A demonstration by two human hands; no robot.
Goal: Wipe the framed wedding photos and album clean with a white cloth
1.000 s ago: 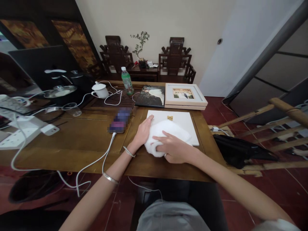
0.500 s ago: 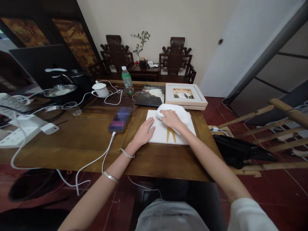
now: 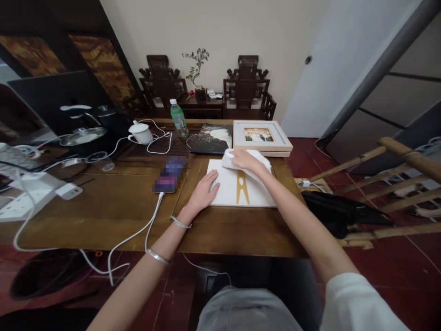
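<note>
A flat white board (image 3: 223,195) lies near the front of the wooden table, with a gold two-legged shape (image 3: 242,189) on its face. My left hand (image 3: 205,189) rests on the board's left edge, fingers extended and holding nothing. In my right hand (image 3: 246,161) is a white cloth (image 3: 227,160), pressed onto the far part of the board. The fingers are closed over the cloth, which covers the top of the gold shape. Parts of the board's far and right edges are hidden by the cloth and my right arm.
Behind the board lie a framed photo (image 3: 284,138) and a dark picture panel (image 3: 206,146). A phone (image 3: 168,177) with a white cable is to the left. Further off stand a green-labelled bottle (image 3: 179,120), a white lidded cup (image 3: 141,133) and a power strip (image 3: 24,202).
My right hand and the cloth have shifted slightly away from me, uncovering more of the gold shape. My left hand stays on the board's edge. The view has shifted a little.
</note>
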